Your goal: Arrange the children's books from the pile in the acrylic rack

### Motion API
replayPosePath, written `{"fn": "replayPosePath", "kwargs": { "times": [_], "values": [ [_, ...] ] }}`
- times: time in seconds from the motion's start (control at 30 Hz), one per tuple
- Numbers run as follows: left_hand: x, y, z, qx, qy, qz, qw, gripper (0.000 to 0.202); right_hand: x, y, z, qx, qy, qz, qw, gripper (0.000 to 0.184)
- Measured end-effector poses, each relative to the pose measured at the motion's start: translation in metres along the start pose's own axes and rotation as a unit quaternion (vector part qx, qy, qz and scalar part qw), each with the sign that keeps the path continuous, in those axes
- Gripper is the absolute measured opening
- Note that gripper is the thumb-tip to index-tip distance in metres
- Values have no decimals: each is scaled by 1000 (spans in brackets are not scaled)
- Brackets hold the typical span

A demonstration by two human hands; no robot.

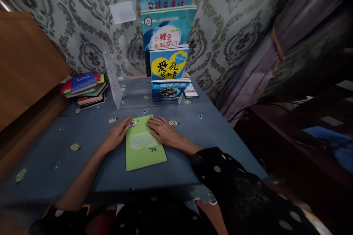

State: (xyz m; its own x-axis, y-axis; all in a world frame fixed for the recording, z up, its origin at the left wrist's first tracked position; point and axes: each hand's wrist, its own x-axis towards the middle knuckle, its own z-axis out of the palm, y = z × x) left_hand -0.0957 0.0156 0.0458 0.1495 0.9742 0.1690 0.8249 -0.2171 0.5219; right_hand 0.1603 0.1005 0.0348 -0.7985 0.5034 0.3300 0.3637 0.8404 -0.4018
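Green book is held flat on the desk just in front of the clear book rack, pressed but not gripped: left hand is laid open against its rack-side corner and right hand is spread on that end, so squaring-up is judged in hand, and any lift would need fingers hooked under an edge.

Left grip and right grip lie palms down, fingers apparently extended; forearms bare, converging forward.

book stack left | clear rack holding four upright books | curtain right
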Motion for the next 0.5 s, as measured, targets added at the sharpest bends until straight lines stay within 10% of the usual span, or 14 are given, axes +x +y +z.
{"fn": "replayPosePath", "kwargs": {
  "times": [0.27, 0.5],
  "values": [
    [2, -1, 0, -92, 30, -9, 995, 63, 52, -22, 23, -12, -71, -100, 992, 40],
    [2, -2, 1, -95, 35, -23, 995, 63, 45, -45, 33, 36, -69, -174, 982, 36]
  ]
}}
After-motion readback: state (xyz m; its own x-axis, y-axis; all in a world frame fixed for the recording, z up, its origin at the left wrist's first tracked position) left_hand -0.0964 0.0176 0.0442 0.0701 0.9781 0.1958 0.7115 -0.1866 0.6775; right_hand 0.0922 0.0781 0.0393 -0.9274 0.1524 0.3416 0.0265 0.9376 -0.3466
